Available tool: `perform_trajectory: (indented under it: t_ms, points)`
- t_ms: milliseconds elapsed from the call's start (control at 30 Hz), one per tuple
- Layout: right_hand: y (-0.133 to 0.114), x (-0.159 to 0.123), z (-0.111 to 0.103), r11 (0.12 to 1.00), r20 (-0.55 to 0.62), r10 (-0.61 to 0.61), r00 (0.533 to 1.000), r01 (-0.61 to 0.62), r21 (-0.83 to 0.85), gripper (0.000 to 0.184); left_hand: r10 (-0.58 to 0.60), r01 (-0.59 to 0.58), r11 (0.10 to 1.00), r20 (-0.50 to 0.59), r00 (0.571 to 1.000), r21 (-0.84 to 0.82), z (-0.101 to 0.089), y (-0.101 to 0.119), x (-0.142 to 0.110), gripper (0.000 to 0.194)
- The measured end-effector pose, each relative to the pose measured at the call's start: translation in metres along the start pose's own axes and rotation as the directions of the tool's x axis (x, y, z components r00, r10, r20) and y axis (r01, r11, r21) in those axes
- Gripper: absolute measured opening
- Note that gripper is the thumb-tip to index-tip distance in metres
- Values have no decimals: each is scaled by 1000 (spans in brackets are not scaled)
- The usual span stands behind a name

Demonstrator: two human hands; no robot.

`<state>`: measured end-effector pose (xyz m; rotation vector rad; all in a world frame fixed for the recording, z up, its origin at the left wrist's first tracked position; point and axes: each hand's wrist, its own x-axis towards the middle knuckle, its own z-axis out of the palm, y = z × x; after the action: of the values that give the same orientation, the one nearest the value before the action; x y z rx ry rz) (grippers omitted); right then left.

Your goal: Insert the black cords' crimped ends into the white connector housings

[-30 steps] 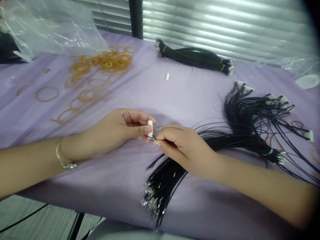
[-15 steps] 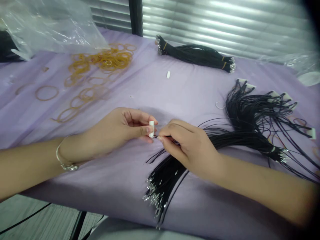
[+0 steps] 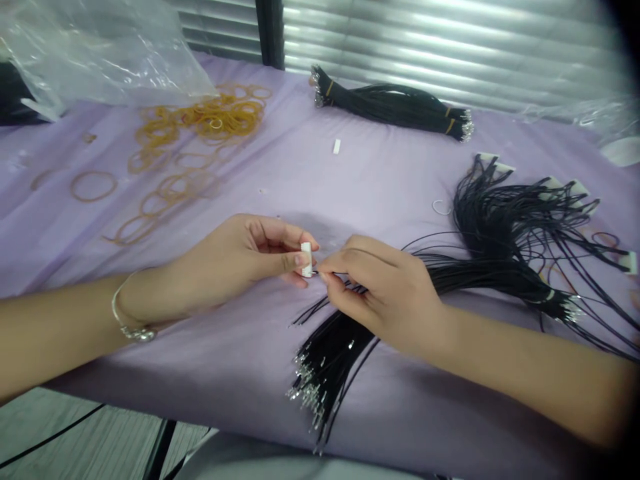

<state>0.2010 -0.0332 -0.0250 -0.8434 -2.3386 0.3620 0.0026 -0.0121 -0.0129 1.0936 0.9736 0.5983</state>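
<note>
White oblong piece (image 3: 307, 259) is in the middle of my view, held up over the table. I see the left hand (image 3: 240, 257) pinching it between thumb and fingers. A metal bracelet (image 3: 134, 332) sits on that wrist. The right hand (image 3: 381, 290) is pressed shut on a thin black cord (image 3: 350, 288) just beside the piece. Its tip is hidden, so I cannot tell if it goes in.

More black cords (image 3: 330, 353) lie under that hand, with silver ends at 6 o'clock. A loose bunch with white tags (image 3: 505, 227) lies at 2 o'clock, and a tied bunch (image 3: 395, 110) at 1 o'clock. Yellow rubber bands (image 3: 200, 120) lie at 10 o'clock, and a clear plastic bag (image 3: 100, 53) at 11 o'clock.

All this is on a lilac cloth (image 3: 150, 360), with window blinds (image 3: 450, 40) behind. The tags are too small for me to read. A dark thing (image 3: 15, 93) is cut off at 10 o'clock.
</note>
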Motion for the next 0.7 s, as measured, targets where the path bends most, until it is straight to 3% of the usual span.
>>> perform_trajectory:
  t_ms: [433, 700]
  points:
    - [0, 5, 4, 997, 36, -16, 999, 19, -79, 20, -40, 40, 998, -16, 999, -40, 1, -1, 3, 6]
    - [3, 2, 3, 998, 40, -46, 998, 48, -47, 19, -15, 17, 998, 38, 999, -68, -1, 2, 0, 3]
